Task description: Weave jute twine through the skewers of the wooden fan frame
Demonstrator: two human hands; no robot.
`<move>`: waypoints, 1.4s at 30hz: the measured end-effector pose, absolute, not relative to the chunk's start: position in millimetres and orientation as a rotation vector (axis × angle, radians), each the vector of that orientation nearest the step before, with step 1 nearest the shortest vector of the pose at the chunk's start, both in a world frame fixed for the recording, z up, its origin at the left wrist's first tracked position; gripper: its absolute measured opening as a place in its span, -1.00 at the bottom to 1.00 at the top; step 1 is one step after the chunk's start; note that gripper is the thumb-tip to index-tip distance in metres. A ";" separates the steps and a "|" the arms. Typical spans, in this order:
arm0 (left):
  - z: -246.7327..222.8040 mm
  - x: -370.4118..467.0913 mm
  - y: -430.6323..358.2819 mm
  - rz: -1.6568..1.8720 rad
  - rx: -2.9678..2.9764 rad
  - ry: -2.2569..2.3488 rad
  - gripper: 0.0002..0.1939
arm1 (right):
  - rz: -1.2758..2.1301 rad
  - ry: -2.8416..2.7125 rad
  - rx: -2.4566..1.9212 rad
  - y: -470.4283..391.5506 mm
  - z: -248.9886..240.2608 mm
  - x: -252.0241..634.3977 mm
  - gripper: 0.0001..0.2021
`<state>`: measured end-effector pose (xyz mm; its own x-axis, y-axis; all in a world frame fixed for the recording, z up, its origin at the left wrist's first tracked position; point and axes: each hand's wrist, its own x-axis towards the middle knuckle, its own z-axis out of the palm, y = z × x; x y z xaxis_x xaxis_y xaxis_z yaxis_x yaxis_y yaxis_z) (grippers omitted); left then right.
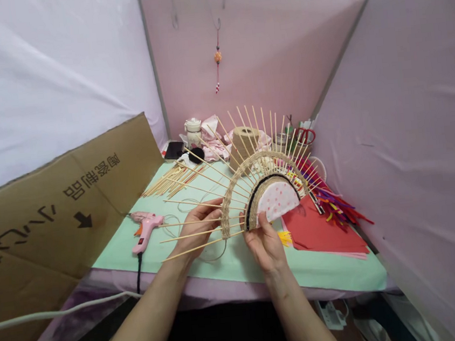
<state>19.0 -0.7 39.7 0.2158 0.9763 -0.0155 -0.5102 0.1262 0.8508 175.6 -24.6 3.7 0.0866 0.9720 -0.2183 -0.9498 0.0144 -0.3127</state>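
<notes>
My left hand [201, 228] pinches outer band of fan [262, 164]; right hand [266, 242] pinches white centre [277, 200] between thumb and fingers. Fan lies above both grips.

Both arms bare up to the near frame edge. Left hand [199, 226] and right hand [267, 245] ungloved, wrists bare. Right forearm [302, 314]: small darker mark on the inner side, near the wrist. Left forearm [146, 323] plain. Black clothing [228, 333] between forearms, near edge; cut and fabric unclear.
</notes>
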 end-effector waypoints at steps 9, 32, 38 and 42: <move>29.8 29.9 0.0 1.387 0.854 0.803 -0.72 | 1.460 -0.036 -0.439 -24.3 13.8 168.8 -0.77; 34.8 -48.0 -39.1 0.713 0.765 0.681 -0.69 | 1.336 -0.077 -0.463 -15.9 -0.4 182.9 -0.72; 45.3 -68.5 -32.8 0.768 0.963 1.102 -0.74 | 1.342 -0.052 -0.474 -15.0 -2.9 185.2 -0.78; 59.7 -77.2 -34.5 0.845 1.195 1.333 -0.66 | 1.323 -0.063 -0.488 -14.3 -5.0 184.2 -0.77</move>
